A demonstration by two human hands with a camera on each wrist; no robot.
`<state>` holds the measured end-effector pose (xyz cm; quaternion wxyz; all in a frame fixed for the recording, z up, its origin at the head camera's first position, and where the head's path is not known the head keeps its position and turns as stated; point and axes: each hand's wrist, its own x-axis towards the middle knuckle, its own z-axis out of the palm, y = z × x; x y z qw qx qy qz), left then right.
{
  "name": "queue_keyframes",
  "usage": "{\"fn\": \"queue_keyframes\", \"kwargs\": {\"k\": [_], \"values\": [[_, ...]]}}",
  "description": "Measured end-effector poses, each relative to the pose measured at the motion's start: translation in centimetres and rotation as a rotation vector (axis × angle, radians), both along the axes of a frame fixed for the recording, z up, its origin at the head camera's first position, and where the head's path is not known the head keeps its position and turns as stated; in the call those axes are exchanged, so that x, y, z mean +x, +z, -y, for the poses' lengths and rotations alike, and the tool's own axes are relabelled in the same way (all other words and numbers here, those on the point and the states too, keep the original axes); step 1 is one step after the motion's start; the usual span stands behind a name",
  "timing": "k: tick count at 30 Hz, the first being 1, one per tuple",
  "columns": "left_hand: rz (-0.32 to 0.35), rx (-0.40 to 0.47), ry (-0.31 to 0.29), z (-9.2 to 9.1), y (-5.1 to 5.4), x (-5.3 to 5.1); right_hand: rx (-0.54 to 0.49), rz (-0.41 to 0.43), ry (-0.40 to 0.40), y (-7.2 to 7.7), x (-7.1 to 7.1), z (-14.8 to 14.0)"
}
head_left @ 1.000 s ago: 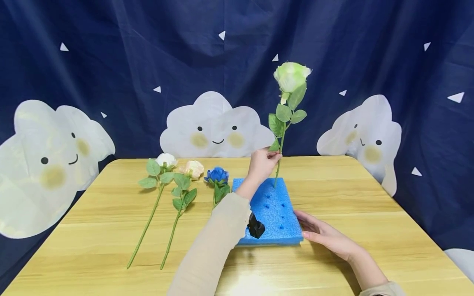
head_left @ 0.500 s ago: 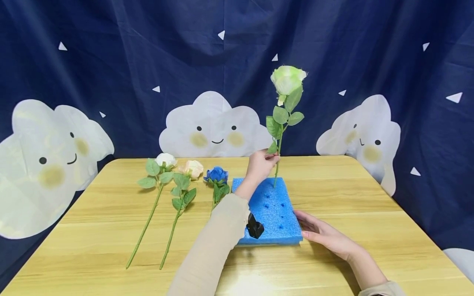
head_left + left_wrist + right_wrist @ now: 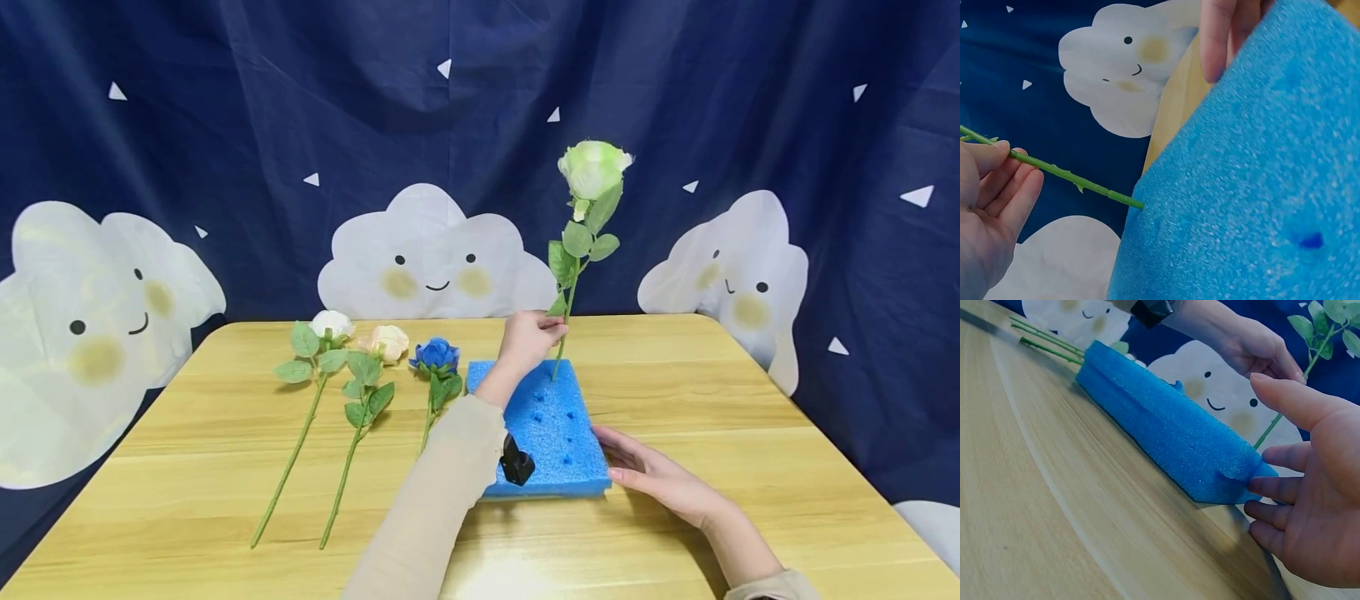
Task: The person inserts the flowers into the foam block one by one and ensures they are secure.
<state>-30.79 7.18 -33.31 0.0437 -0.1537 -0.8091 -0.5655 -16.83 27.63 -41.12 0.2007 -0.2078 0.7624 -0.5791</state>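
Observation:
My left hand point(image 3: 527, 340) pinches the green stem of a white-and-green artificial rose point(image 3: 595, 172) between thumb and fingers. The rose stands nearly upright, leaning slightly right, above the far right part of a blue foam block point(image 3: 551, 442). Its stem's lower end point(image 3: 1129, 200) meets the foam in the left wrist view; how deep it sits cannot be told. Several small holes dot the block's top. My right hand point(image 3: 671, 483) rests against the block's right side, its fingers point(image 3: 1272, 515) relaxed and touching the foam near the corner.
Left of the block lie a white rose point(image 3: 331, 324), a pale pink rose point(image 3: 387, 342) and a blue rose point(image 3: 436, 356), the last partly behind my left sleeve. All are on the wooden table point(image 3: 187, 492). A dark blue cloud-patterned curtain point(image 3: 480, 75) hangs behind.
The held rose has sunk slightly, and its head has swayed left, then back right. My right hand keeps its place at the block.

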Motion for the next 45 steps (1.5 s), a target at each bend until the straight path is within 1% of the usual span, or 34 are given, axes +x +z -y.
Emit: {"fn": "queue_keyframes", "kwargs": {"k": [2, 4, 6, 11, 13, 16, 18, 22, 25, 31, 38, 40, 45], "values": [[0.014, 0.024, -0.002, 0.0, -0.1, 0.0, 0.001, -0.001, -0.002, 0.0, 0.0, 0.0], [0.018, 0.028, -0.003, 0.1, -0.3, -0.1, 0.005, -0.005, -0.003, 0.1, -0.1, 0.0], [0.011, 0.007, -0.008, 0.2, -0.4, 0.0, 0.009, -0.008, -0.002, 0.1, -0.1, 0.0], [0.03, -0.037, -0.031, 0.4, -1.0, 0.1, 0.009, -0.006, 0.004, 0.0, -0.2, 0.0], [0.054, -0.011, -0.033, 0.4, -1.3, 0.0, 0.008, -0.005, 0.004, 0.0, -0.2, 0.0], [0.067, 0.017, -0.027, 0.5, -1.5, -0.1, 0.01, -0.006, 0.002, 0.0, -0.2, 0.0], [0.078, 0.032, -0.039, 0.4, -1.5, -0.1, 0.011, -0.005, 0.0, 0.0, -0.1, 0.0], [0.09, 0.031, -0.062, 0.4, -1.4, 0.0, 0.015, -0.002, -0.001, 0.1, -0.1, 0.0], [0.1, 0.046, -0.074, 0.5, -1.4, 0.1, 0.013, -0.004, 0.002, 0.1, -0.1, 0.0], [0.102, 0.064, -0.092, 0.6, -1.7, 0.3, -0.008, -0.011, 0.018, 0.1, -0.1, 0.0], [0.074, 0.035, -0.096, 1.1, -2.1, 0.2, 0.014, -0.009, -0.003, 0.1, -0.1, 0.0], [0.07, 0.056, -0.106, 1.4, -2.2, 0.2, 0.018, -0.002, -0.012, 0.1, -0.1, 0.1], [0.093, 0.135, -0.124, 2.5, -2.3, 0.4, 0.011, 0.004, -0.022, 0.0, 0.0, 0.1]]}}
